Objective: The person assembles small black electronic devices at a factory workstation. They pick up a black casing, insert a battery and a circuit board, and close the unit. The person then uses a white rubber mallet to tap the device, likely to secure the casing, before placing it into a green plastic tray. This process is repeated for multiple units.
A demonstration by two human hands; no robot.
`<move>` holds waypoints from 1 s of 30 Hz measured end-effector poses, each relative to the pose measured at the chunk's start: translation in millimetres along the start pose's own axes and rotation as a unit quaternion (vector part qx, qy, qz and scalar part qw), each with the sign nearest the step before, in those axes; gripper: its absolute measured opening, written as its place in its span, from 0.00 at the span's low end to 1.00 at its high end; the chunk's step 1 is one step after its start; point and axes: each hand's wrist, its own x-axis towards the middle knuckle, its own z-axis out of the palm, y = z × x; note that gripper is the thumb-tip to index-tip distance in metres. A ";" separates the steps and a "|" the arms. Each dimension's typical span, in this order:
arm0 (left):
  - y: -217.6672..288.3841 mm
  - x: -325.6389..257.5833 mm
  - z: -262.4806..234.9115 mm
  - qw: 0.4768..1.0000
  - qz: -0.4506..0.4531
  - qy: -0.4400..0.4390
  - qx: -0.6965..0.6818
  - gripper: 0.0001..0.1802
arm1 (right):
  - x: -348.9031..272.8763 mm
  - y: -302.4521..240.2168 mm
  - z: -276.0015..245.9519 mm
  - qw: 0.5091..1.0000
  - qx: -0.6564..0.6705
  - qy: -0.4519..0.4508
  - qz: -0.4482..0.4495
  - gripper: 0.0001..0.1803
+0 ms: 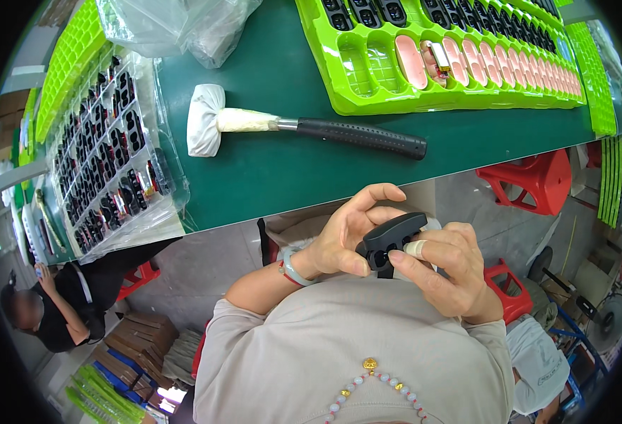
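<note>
Holding a small black case [399, 229] with two hands, in front of the chest and just before the near edge of the green bench [290, 191]. With the left hand [337, 237], gripping the left end of the case, with the thumb on the near side and the other fingers curled behind. With the right hand [444, 272], gripping the right end – with the thumb tip against the lower part, near the dark hollows, and with the bent fingers around the side. So, between the two grips, held in the air and tilted, with the right end higher in the view. Around one right finger, also to notice: a pale wrap [415, 249].

Lying on the bench, beyond the hands and well apart from them: a hammer [288, 124] with white-covered head and black handle. Farther to the right, a bright green tray [346, 100] with pink shells [412, 63] and black pieces [368, 13]. To the left, a clear tray [148, 120] full of dark parts [124, 90] – and, near the top, a plastic bag [177, 28].
</note>
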 end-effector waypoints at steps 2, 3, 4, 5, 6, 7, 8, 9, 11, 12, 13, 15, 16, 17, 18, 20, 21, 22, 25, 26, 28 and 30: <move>0.5 1.0 2.4 1.000 -0.006 0.007 -0.006 0.56 | -0.4 -1.0 1.2 1.000 -0.021 0.005 -0.004 0.22; 0.4 1.4 3.5 1.000 -0.011 0.011 -0.009 0.55 | -0.6 -0.7 0.9 1.000 -0.020 0.003 -0.005 0.22; -0.1 1.6 3.7 1.000 -0.012 0.011 -0.010 0.55 | -0.9 0.2 0.0 1.000 -0.019 0.001 -0.005 0.22; -0.6 1.8 3.9 1.000 -0.013 0.012 -0.010 0.55 | -1.0 1.1 -0.9 1.000 -0.019 -0.001 -0.005 0.22; -1.2 2.0 4.2 1.000 -0.013 0.012 -0.012 0.55 | -0.2 1.6 -2.4 1.000 -0.018 -0.003 -0.007 0.22; -1.2 2.7 4.8 1.000 -0.011 0.010 -0.012 0.54 | 0.9 2.3 -4.1 1.000 -0.016 -0.005 -0.009 0.22; -0.6 3.9 5.6 1.000 -0.008 0.008 -0.011 0.54 | 1.5 2.5 -5.0 1.000 -0.015 -0.007 -0.011 0.22; 0.3 5.3 6.4 1.000 -0.005 0.006 -0.010 0.54 | 1.6 2.8 -4.9 1.000 -0.019 0.001 -0.013 0.22; 1.5 5.9 7.6 1.000 -0.013 0.003 -0.015 0.54 | 1.4 3.3 -3.5 0.999 -0.027 0.016 -0.018 0.21; 2.1 6.0 8.0 1.000 -0.017 0.003 -0.017 0.54 | 0.9 3.7 -2.4 1.000 -0.010 0.025 -0.013 0.22; 2.7 6.9 8.7 1.000 -0.016 0.001 -0.014 0.54 | 0.2 4.3 -1.1 0.999 0.008 0.034 -0.007 0.22; 3.7 8.5 9.2 1.000 -0.013 -0.002 -0.009 0.53 | -0.7 5.3 0.5 0.999 0.032 0.043 0.002 0.22; 3.8 8.2 8.9 1.000 -0.013 0.001 -0.007 0.53 | -1.1 5.8 1.1 0.998 0.038 0.042 0.006 0.23; 3.9 7.8 8.4 1.000 -0.012 0.005 -0.004 0.53 | -1.3 6.3 1.6 0.998 0.044 0.042 0.011 0.23; 3.6 7.6 8.0 1.000 -0.013 0.008 -0.002 0.53 | -1.1 6.5 1.8 0.998 0.042 0.042 0.007 0.23; 3.1 6.9 7.3 1.000 -0.014 0.011 -0.007 0.54 | -0.3 6.4 2.4 0.998 0.038 0.042 -0.001 0.23; 2.9 6.7 7.2 1.000 -0.014 0.012 -0.009 0.54 | -0.3 6.0 2.7 0.999 0.028 0.045 -0.005 0.23; 2.7 6.9 7.5 1.000 -0.017 0.010 -0.015 0.54 | -0.4 5.4 3.1 0.999 0.018 0.049 -0.009 0.24; 2.7 8.0 8.0 0.999 -0.027 0.004 -0.032 0.55 | 0.2 5.2 1.9 0.999 0.007 0.046 -0.012 0.24; 2.6 8.2 7.7 0.999 -0.030 0.003 -0.039 0.55 | 1.2 5.3 0.8 0.999 0.006 0.044 -0.012 0.24; 2.6 8.5 6.1 0.999 -0.032 0.000 -0.041 0.55 | 5.0 4.3 -1.7 0.999 0.016 0.031 -0.009 0.24; 2.4 8.2 2.2 0.999 -0.029 -0.009 -0.034 0.55 | 7.2 4.1 -2.0 0.999 0.020 0.025 -0.011 0.24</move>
